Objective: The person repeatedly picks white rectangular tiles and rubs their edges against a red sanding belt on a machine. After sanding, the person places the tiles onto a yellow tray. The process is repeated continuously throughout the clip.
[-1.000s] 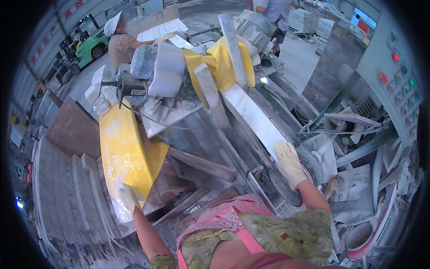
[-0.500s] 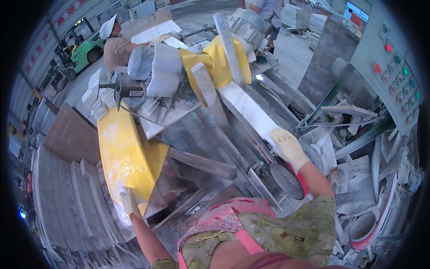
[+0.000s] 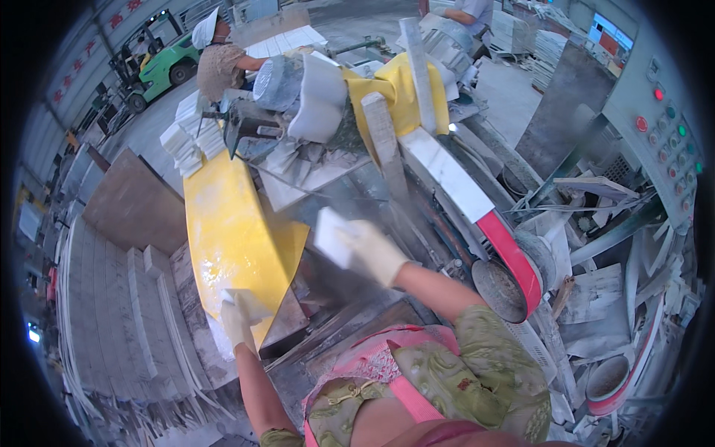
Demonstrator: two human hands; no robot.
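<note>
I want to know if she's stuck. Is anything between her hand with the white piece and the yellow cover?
Nothing visible. The right hand holds the white piece just beside the yellow cover, with only dusty air between.

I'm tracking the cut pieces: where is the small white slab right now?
In the head view, the small white slab sits centre frame, held in the gloved right hand, just right of the yellow guard.

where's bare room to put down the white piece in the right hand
The right hand holds a white stone piece. Barest patch: the long yellow guard, bordered by the left hand at its near end and the machine table. The table top under the saw head is crowded with offcuts.
</note>
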